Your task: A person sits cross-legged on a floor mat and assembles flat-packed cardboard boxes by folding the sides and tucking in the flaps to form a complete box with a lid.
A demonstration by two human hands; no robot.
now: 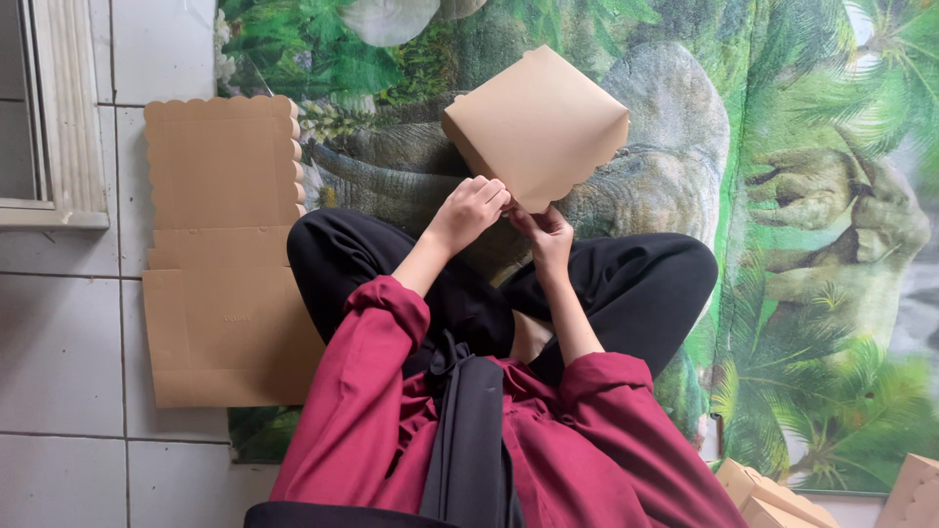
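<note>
The person sat cross-legged on a green mat with dinosaurs and palm trees on it. Both hands were up in front of them, working on a brown cardboard box. The box was in the air above their lap, tipped up on one corner, with its low edge down at the fingers.

The left hand was curled, and its fingers pinched the bottom edge of the box. The right hand held the same edge from below, fingers bent close around it. Both hands were touching the box and nearly touching each other.

To do this bit well, I thought the fingers should stay close together on that edge and press the fold flat and straight. A soft grip looked best, so the thin card would not bend or tear.

A stack of flat cardboard sheets lay on the tiled floor beside the left knee. More folded boxes sat near the right side.
</note>
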